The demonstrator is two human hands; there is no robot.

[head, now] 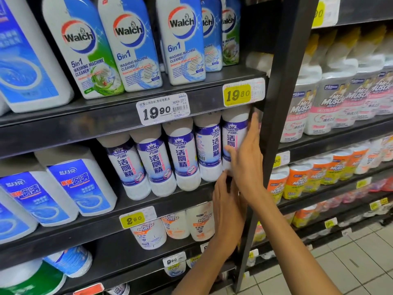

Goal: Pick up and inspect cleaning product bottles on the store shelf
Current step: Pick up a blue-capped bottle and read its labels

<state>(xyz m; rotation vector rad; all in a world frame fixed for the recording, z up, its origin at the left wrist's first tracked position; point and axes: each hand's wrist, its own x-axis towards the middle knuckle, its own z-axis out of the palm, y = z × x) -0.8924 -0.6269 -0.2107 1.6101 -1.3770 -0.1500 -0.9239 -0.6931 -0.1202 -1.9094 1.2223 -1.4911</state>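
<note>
A person's two bare hands close on the end bottle of a row of white Wanli toilet cleaner bottles on a black store shelf. The right hand [246, 158], at about 3 o'clock from the frame's centre, wraps the rightmost Wanli bottle [232, 133], thumb across the front label and fingers reaching up along its right side against the black upright post [280, 103]. The left hand [227, 201], just below at 5 o'clock, cups the base of the same bottle with lightly bent fingers; whether it bears the weight or only touches cannot be told. The bottle stands upright at the shelf's right end, under the yellow 19.80 price tag [237, 95], touching the next Wanli bottle [207, 150] at its 9 o'clock. Three more of the same bottles [153, 160] run further left.

On the shelf above, at 12 o'clock, stand Walch washing machine cleaner bottles [182, 39], with a white 19.90 price tag [162, 108] on the shelf edge [85, 120] beneath them. Blue-labelled white jugs [78, 184] sit at 9 o'clock. Mr Muscle bottles [189, 222] fill the shelf below at 6 o'clock beside a yellow 2.90 tag [133, 220], and more Mr Muscle packs [319, 103] line the neighbouring bay at 3 o'clock. Pale floor tiles [350, 262] show at 5 o'clock.
</note>
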